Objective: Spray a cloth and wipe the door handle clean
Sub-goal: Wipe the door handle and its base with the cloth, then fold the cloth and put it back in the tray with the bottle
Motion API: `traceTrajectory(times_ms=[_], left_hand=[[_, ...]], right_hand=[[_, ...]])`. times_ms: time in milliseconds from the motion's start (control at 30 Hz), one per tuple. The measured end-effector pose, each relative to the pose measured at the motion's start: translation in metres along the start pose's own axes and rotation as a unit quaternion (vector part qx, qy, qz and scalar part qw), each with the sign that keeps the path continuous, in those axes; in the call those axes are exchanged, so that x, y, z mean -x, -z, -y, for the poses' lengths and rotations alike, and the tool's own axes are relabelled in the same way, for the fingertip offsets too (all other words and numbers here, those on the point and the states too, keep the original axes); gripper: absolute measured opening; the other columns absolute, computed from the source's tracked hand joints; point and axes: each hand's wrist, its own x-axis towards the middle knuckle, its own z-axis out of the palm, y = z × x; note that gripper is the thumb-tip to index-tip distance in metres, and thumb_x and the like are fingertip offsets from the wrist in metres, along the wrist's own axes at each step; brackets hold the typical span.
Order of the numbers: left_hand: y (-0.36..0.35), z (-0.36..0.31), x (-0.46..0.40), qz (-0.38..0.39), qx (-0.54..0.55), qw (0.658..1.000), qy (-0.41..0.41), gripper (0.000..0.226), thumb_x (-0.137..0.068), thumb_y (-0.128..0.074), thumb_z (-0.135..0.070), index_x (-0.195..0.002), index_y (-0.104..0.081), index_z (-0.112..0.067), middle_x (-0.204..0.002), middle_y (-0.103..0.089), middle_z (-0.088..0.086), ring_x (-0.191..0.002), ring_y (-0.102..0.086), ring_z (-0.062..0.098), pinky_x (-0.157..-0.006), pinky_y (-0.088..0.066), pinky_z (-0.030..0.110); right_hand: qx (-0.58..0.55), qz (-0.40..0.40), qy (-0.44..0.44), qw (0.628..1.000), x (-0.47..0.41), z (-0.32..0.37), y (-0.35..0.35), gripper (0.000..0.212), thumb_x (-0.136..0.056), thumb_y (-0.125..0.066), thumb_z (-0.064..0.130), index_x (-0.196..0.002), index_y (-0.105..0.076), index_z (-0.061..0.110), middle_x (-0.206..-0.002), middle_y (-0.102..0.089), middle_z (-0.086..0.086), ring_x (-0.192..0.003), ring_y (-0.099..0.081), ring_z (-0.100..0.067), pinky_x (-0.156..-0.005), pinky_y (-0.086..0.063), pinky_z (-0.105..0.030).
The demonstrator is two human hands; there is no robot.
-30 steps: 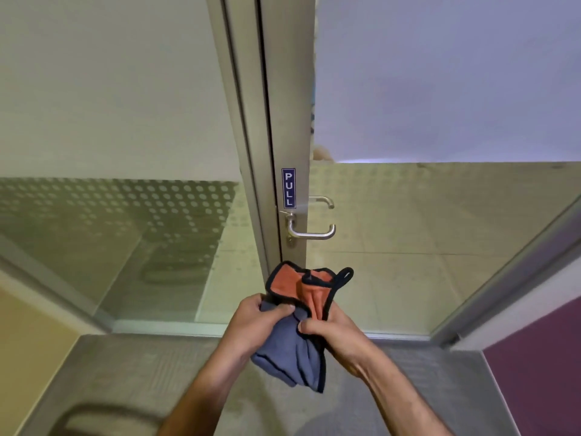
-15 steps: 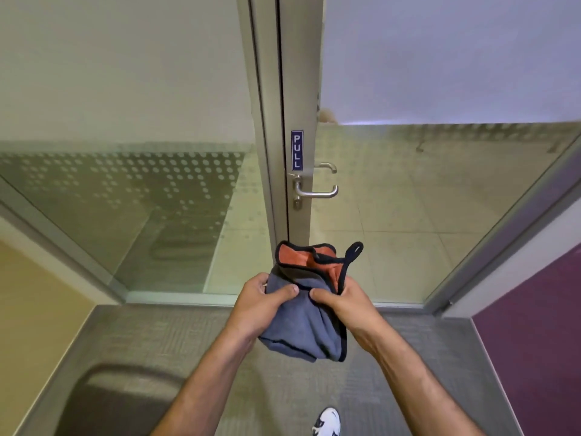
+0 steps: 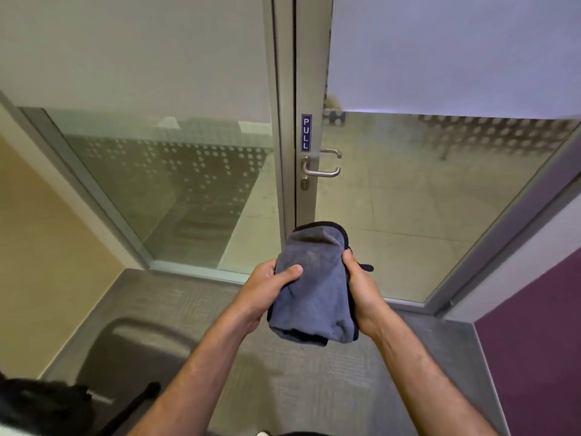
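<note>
A folded grey cloth (image 3: 314,287) with a dark hem hangs between both hands in front of me. My left hand (image 3: 267,287) grips its left edge with the thumb lying across the fabric. My right hand (image 3: 361,287) holds the right edge. The silver lever door handle (image 3: 320,171) sits on the metal door frame well above and beyond the cloth, under a blue PULL sign (image 3: 306,132). No spray bottle is in view.
The glass door (image 3: 424,184) with a dotted frosted band stands ahead, a fixed glass panel (image 3: 188,184) to its left. A purple wall (image 3: 534,341) is on the right, a beige wall (image 3: 47,262) on the left. A dark chair (image 3: 132,357) stands low left on grey carpet.
The cloth has been folded over, so its orange side no longer shows and only grey is visible. The view has tilted, bringing the chair at lower left into sight.
</note>
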Motion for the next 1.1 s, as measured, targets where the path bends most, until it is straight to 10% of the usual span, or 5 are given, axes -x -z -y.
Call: traceTrajectory(times_ms=[333,533,733,867,1100], left_hand=[[-0.109,0.049,0.080,-0.046,0.089,0.995,0.000,0.019,-0.098,-0.063,-0.003,-0.116,-0.070,-0.002,-0.110,-0.081,0.017,-0.096,-0.078,0.023,-0.076,-0.063,0.029],[-0.131,0.062,0.133,-0.114,0.039,0.991,-0.055,0.051,-0.081,-0.079,-0.018,-0.130,-0.064,-0.016,-0.127,-0.075,0.010,-0.110,-0.075,0.019,-0.089,-0.059,0.029],[-0.127,0.075,0.182,-0.299,-0.074,0.951,-0.037,0.049,-0.082,-0.087,-0.019,-0.121,-0.057,-0.014,-0.107,-0.060,0.008,-0.082,-0.063,0.016,-0.068,-0.053,0.026],[-0.114,0.087,0.216,-0.347,-0.091,0.933,0.003,0.050,-0.082,-0.087,-0.025,-0.118,-0.054,-0.010,-0.102,-0.057,0.003,-0.086,-0.059,0.018,-0.075,-0.050,0.032],[-0.098,0.098,0.267,-0.199,0.241,0.950,0.024,0.067,-0.079,-0.080,-0.010,-0.140,-0.054,0.004,-0.136,-0.068,0.027,-0.132,-0.063,0.043,-0.119,-0.044,0.058]], right_hand=[[0.030,0.204,0.073,0.976,0.077,-0.005,0.119,0.051,-0.088,-0.075,0.004,-0.134,-0.060,0.021,-0.132,-0.069,-0.016,-0.121,-0.067,-0.035,-0.094,-0.059,-0.046],[0.023,0.223,0.072,0.972,0.111,-0.014,0.140,0.049,-0.095,-0.069,0.011,-0.140,-0.054,0.023,-0.135,-0.068,-0.014,-0.125,-0.065,-0.032,-0.101,-0.056,-0.048],[0.029,0.235,0.045,0.971,0.137,-0.041,0.118,0.041,-0.100,-0.062,0.017,-0.140,-0.052,0.026,-0.130,-0.072,-0.008,-0.119,-0.069,-0.027,-0.094,-0.060,-0.041],[0.036,0.256,0.028,0.965,0.153,-0.059,0.097,0.043,-0.099,-0.063,0.016,-0.140,-0.052,0.026,-0.131,-0.071,-0.010,-0.119,-0.069,-0.028,-0.099,-0.056,-0.047],[0.040,0.317,0.014,0.947,0.181,-0.086,0.071,0.043,-0.091,-0.070,0.019,-0.131,-0.060,0.030,-0.130,-0.072,-0.011,-0.119,-0.069,-0.030,-0.098,-0.056,-0.046]])
